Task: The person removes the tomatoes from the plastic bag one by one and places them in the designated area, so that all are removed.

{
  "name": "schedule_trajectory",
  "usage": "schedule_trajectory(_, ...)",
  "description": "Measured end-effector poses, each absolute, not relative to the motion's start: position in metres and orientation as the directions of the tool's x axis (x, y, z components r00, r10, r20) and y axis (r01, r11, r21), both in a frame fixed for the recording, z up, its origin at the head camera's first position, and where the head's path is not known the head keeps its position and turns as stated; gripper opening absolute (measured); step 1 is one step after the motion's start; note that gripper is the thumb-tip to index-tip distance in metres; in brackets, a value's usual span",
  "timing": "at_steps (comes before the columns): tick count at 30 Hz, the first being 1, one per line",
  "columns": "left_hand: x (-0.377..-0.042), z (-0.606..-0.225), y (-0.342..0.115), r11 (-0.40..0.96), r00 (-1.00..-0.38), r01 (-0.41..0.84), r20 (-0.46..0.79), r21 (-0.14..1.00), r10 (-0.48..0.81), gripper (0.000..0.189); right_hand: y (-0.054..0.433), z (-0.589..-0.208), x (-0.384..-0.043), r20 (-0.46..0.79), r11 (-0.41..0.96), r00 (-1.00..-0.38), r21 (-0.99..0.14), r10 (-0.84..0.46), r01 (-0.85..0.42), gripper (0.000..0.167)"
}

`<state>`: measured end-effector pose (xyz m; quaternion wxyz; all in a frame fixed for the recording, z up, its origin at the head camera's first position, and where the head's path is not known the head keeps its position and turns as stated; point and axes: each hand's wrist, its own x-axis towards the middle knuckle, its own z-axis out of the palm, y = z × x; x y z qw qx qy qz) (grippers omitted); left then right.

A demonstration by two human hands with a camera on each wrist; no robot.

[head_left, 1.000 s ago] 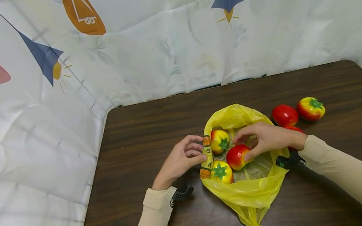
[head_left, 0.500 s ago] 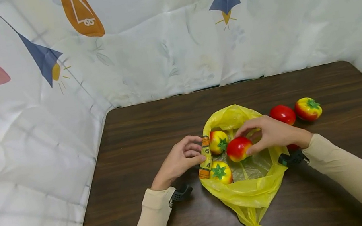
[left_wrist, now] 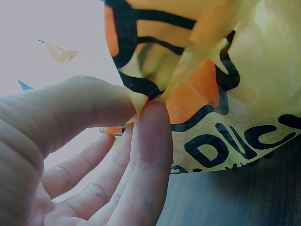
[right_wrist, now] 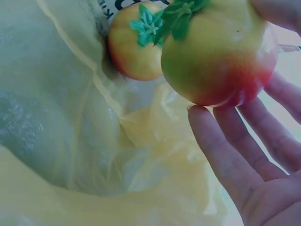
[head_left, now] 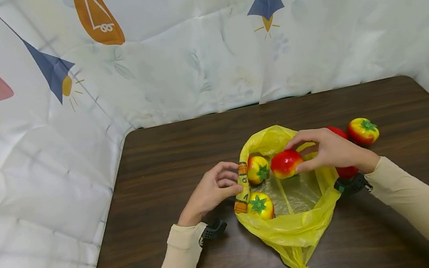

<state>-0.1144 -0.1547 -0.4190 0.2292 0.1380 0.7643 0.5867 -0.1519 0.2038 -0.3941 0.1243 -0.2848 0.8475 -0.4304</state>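
A yellow plastic bag (head_left: 295, 225) lies on the table with its mouth spread wide. My left hand (head_left: 212, 191) pinches the bag's left rim between thumb and fingertips; the left wrist view shows the printed film (left_wrist: 207, 148) folded in that pinch. Over the bag's mouth, my right hand (head_left: 331, 150) grips a red-and-yellow toy tomato (head_left: 286, 163) by its sides. In the right wrist view, fingertips press the underside of this tomato (right_wrist: 216, 61), its green leaves turned away from the palm. Two more toy tomatoes, one farther back (head_left: 258, 170) and one nearer (head_left: 260, 205), sit inside along the left wall.
Right of the bag are a red-and-yellow toy tomato (head_left: 363, 131) and two red ones, one farther (head_left: 337, 132) and one nearer (head_left: 347, 172), partly hidden by the right hand and wrist. A printed white cloth (head_left: 203, 69) hangs behind the dark wooden table (head_left: 174, 150).
My right hand has moved the held tomato toward the far side of the bag and slightly right. My left hand stays on the rim, and the two other tomatoes in the bag lie as before.
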Motion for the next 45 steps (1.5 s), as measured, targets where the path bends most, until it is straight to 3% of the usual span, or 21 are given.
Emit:
schedule_trajectory(15, -0.113, -0.419, -0.155, 0.274, -0.866, -0.056, -0.184, 0.96, 0.465, 0.056, 0.232, -0.385, -0.143, 0.175, 0.476, -0.86, -0.772, -0.479, -0.422, 0.047)
schedule_trajectory(21, -0.112, -0.418, -0.156, 0.285, -0.869, -0.056, -0.187, 0.957, 0.458, 0.056, 0.245, -0.382, -0.137, 0.169, 0.452, -0.891, -0.813, -0.421, -0.367, 0.05)
schedule_trajectory(45, -0.115, -0.414, -0.154, 0.304, -0.862, -0.066, -0.208, 0.95, 0.463, 0.061, 0.303, -0.388, -0.12, 0.227, 0.602, -0.957, -0.744, -0.179, -0.289, 0.053)
